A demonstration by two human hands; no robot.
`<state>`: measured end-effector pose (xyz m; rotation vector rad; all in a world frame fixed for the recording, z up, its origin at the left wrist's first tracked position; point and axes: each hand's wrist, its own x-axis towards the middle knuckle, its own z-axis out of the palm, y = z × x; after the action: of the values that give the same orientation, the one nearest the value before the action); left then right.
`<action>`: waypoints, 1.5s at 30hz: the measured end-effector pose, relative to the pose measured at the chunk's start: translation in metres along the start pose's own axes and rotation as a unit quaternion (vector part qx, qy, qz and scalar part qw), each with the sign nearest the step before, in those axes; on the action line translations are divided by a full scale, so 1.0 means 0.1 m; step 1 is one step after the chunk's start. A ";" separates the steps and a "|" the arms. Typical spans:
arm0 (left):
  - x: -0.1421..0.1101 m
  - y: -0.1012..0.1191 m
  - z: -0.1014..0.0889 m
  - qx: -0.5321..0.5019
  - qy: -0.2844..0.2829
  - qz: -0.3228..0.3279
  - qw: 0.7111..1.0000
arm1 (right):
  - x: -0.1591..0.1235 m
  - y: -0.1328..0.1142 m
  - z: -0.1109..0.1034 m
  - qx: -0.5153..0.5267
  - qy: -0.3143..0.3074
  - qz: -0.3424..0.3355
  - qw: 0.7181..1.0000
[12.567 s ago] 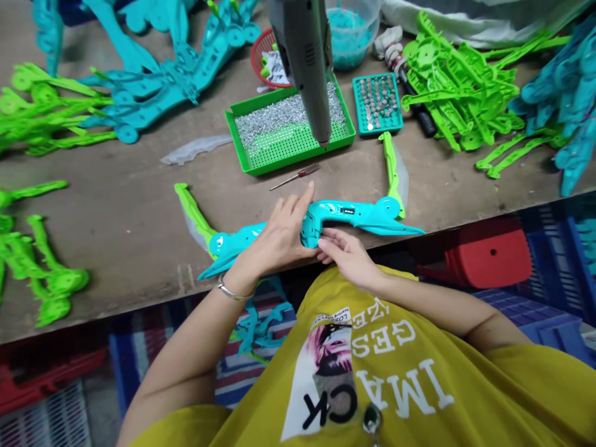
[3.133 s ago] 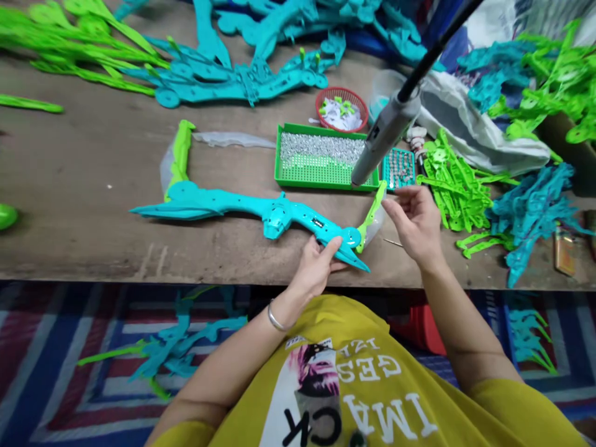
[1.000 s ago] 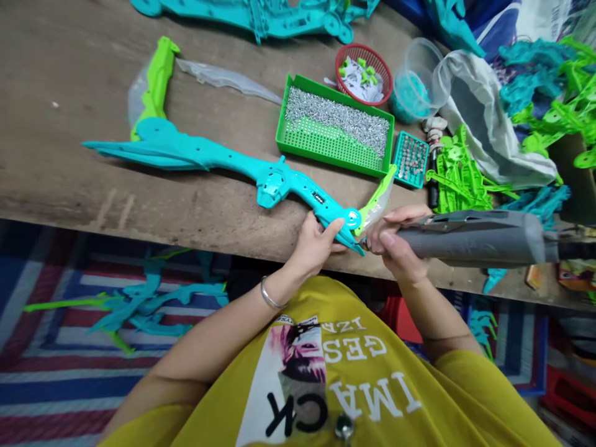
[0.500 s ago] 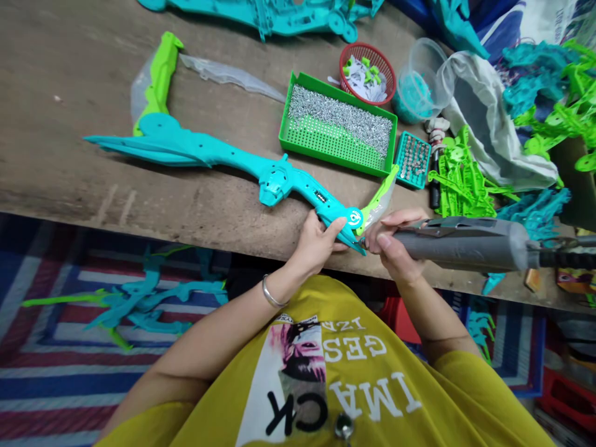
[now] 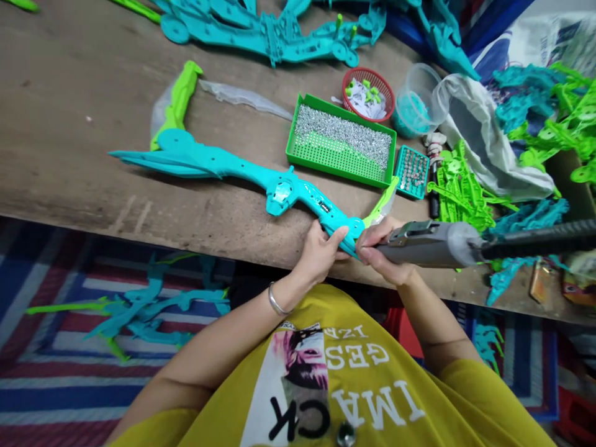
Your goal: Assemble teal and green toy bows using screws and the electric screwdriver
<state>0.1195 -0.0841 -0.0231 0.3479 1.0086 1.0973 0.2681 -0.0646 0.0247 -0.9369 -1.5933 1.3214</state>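
A teal toy bow [image 5: 242,172] lies across the table near its front edge, with a lime-green folding limb at each end. My left hand [image 5: 321,251] is closed round its right end, thumb on top. My right hand [image 5: 384,248] grips a grey electric screwdriver [image 5: 431,243], its black cord running off to the right. The driver's front points at the bow's right tip, beside the green limb [image 5: 382,202]. My fingers hide the bit, so I cannot tell whether it touches a screw. A clear plastic strip [image 5: 246,98] reaches from the far left limb towards the green tray.
Behind the bow stands a green tray [image 5: 342,172] of small screws. Near it are a red basket [image 5: 390,93], a clear tub [image 5: 421,81], a teal box of small metal parts [image 5: 412,172] and loose green parts [image 5: 459,186]. More teal bow pieces [image 5: 261,37] lie at the back.
The screwdriver's rear end has swung towards the camera and left, and my right hand has shifted slightly closer to my left. The whole view has moved a little; my left hand keeps its hold.
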 end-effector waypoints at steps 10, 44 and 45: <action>-0.02 0.09 0.01 -0.005 0.017 -0.032 0.999 | 1.02 -0.05 -0.09 0.081 0.144 -0.174 0.971; -0.03 0.08 -0.01 -0.026 0.004 -0.061 0.998 | 1.54 0.18 -0.15 -0.011 0.254 -0.155 0.955; -0.02 0.08 -0.01 -0.029 0.006 -0.061 0.998 | 1.41 0.09 -0.07 -0.002 0.231 -0.136 0.963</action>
<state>0.1142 -0.0827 -0.0169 0.2300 0.9940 1.0175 0.2237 0.0691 0.0362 -0.9094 -1.3019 0.8334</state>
